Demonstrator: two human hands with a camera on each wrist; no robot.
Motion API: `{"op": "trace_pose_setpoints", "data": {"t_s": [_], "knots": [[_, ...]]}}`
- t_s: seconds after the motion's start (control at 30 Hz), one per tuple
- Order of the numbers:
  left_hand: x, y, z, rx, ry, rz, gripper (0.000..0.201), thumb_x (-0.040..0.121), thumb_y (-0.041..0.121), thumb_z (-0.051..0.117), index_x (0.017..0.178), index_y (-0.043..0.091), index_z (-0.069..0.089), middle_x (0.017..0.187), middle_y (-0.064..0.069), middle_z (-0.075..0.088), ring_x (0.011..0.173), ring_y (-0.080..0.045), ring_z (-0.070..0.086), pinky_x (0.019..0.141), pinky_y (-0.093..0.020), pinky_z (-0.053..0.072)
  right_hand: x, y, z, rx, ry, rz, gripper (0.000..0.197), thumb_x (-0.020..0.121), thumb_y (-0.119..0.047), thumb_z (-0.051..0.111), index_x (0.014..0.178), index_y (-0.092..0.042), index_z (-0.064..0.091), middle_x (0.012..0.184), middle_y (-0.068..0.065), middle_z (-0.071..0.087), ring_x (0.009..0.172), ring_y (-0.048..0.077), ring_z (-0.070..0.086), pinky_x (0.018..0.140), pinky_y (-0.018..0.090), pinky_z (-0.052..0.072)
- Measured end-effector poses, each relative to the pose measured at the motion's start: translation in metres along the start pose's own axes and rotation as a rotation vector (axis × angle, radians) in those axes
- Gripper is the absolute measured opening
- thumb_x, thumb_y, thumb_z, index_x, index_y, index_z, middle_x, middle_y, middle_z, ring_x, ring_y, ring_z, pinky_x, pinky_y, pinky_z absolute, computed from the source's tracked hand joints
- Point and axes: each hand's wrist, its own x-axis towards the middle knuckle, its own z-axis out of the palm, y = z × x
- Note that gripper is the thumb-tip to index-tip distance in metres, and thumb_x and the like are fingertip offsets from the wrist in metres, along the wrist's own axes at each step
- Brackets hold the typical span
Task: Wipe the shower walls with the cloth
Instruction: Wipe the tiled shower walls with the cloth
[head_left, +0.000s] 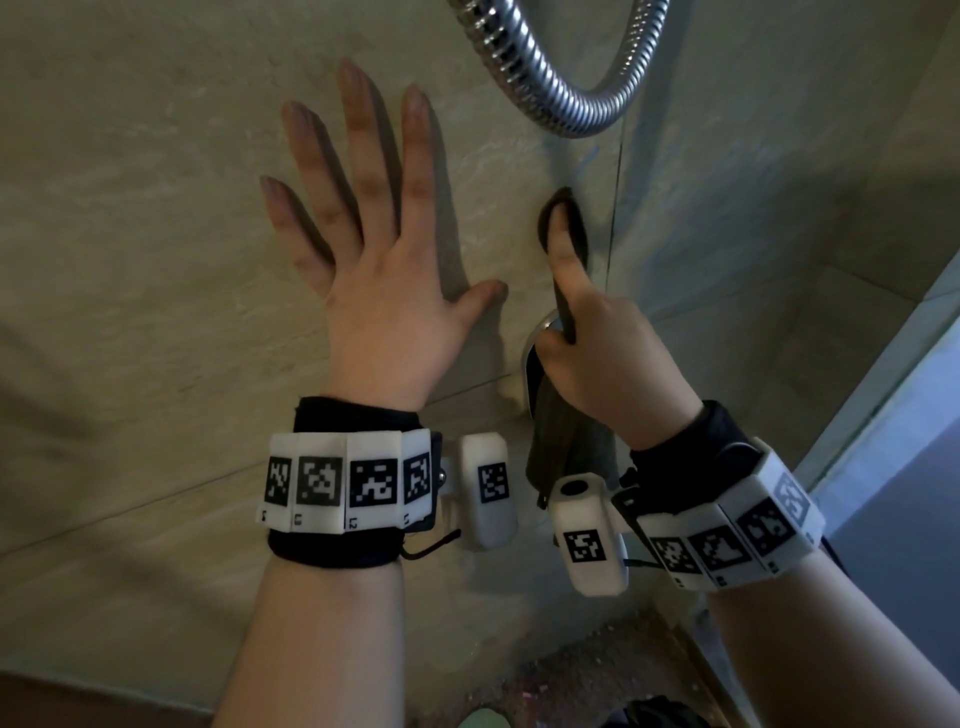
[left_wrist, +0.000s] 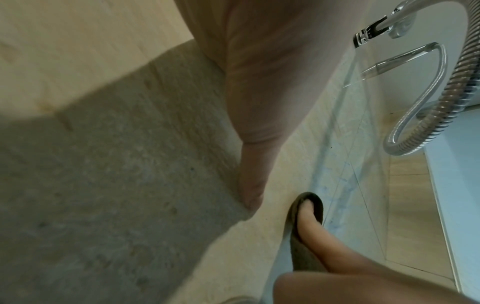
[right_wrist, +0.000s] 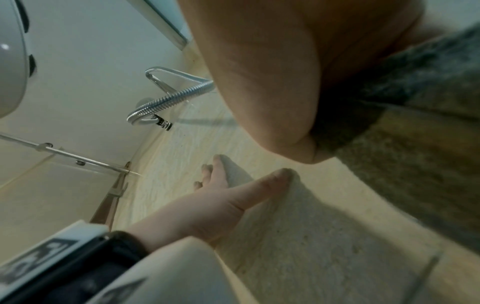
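Observation:
My left hand (head_left: 363, 223) lies flat on the beige tiled shower wall (head_left: 130, 208), fingers spread and straight; its thumb (left_wrist: 252, 185) shows in the left wrist view. To its right, my right hand (head_left: 587, 322) grips a dark grey-green cloth (head_left: 571, 441). One outstretched finger presses the cloth's upper end (head_left: 569, 205) against the wall beside the corner joint. The rest of the cloth hangs below the hand. In the right wrist view the cloth (right_wrist: 415, 123) fills the right side, with the left hand (right_wrist: 221, 197) beyond it.
A ribbed metal shower hose (head_left: 545, 88) loops just above the right hand. A chrome-edged fixture (head_left: 531, 364) sits on the wall behind the cloth. The side wall (head_left: 779, 182) meets this wall at the corner. A glass panel (head_left: 909, 467) stands at right, dark floor (head_left: 571, 675) below.

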Motion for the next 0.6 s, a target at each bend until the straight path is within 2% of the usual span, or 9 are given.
{"op": "trace_pose_setpoints", "data": {"t_s": [0.13, 0.23, 0.33, 0.47, 0.53, 0.6], "knots": [[0.001, -0.003, 0.002, -0.012, -0.018, 0.002, 0.121, 0.072, 0.064, 0.068, 0.153, 0.013, -0.005, 0.158, -0.026, -0.004, 0.142, -0.054, -0.006, 0.109, -0.073, 0.003, 0.002, -0.007, 0.005, 0.005, -0.027, -0.08, 0.095, 0.086, -0.008, 0.053, 0.15, -0.033, -0.013, 0.058, -0.001, 0.051, 0.055, 0.018, 0.053, 0.065, 0.042, 0.052], [0.001, -0.003, 0.002, -0.03, -0.028, -0.001, 0.12, 0.072, 0.062, 0.069, 0.153, 0.014, -0.005, 0.159, -0.025, -0.005, 0.142, -0.054, -0.006, 0.108, -0.073, 0.006, 0.002, -0.005, 0.004, 0.02, -0.023, -0.115, 0.095, 0.086, -0.007, 0.053, 0.142, -0.042, -0.016, 0.06, -0.001, 0.051, 0.055, 0.017, 0.052, 0.066, 0.043, 0.051], [0.0, -0.002, 0.002, -0.027, -0.033, 0.001, 0.12, 0.071, 0.063, 0.069, 0.153, 0.014, -0.004, 0.159, -0.025, -0.005, 0.142, -0.054, -0.007, 0.108, -0.073, 0.003, 0.002, 0.003, -0.002, 0.035, 0.003, -0.031, 0.094, 0.087, -0.008, 0.05, 0.141, -0.048, -0.016, 0.064, 0.001, 0.05, 0.059, 0.019, 0.052, 0.066, 0.045, 0.051], [0.001, -0.003, 0.004, -0.023, -0.035, -0.002, 0.121, 0.072, 0.066, 0.067, 0.152, 0.016, -0.008, 0.159, -0.025, -0.008, 0.141, -0.054, -0.008, 0.108, -0.073, 0.003, -0.001, 0.004, -0.004, 0.059, 0.03, 0.058, 0.091, 0.09, -0.009, 0.048, 0.149, -0.039, -0.014, 0.066, 0.003, 0.053, 0.06, 0.021, 0.054, 0.064, 0.044, 0.052], [0.002, -0.004, 0.004, -0.027, -0.035, 0.0, 0.12, 0.072, 0.067, 0.066, 0.152, 0.017, -0.009, 0.158, -0.025, -0.008, 0.141, -0.054, -0.008, 0.108, -0.073, 0.005, -0.001, -0.003, 0.001, 0.066, 0.036, 0.029, 0.093, 0.089, -0.009, 0.049, 0.149, -0.035, -0.017, 0.073, 0.006, 0.06, 0.061, 0.022, 0.056, 0.066, 0.044, 0.052], [0.002, -0.004, 0.004, -0.023, -0.033, 0.004, 0.12, 0.073, 0.067, 0.065, 0.152, 0.015, -0.009, 0.158, -0.026, -0.007, 0.141, -0.054, -0.008, 0.108, -0.074, 0.004, 0.003, -0.01, 0.006, 0.076, 0.049, -0.038, 0.095, 0.086, -0.012, 0.05, 0.149, -0.036, -0.017, 0.092, 0.012, 0.067, 0.063, 0.024, 0.059, 0.066, 0.045, 0.053]]}}
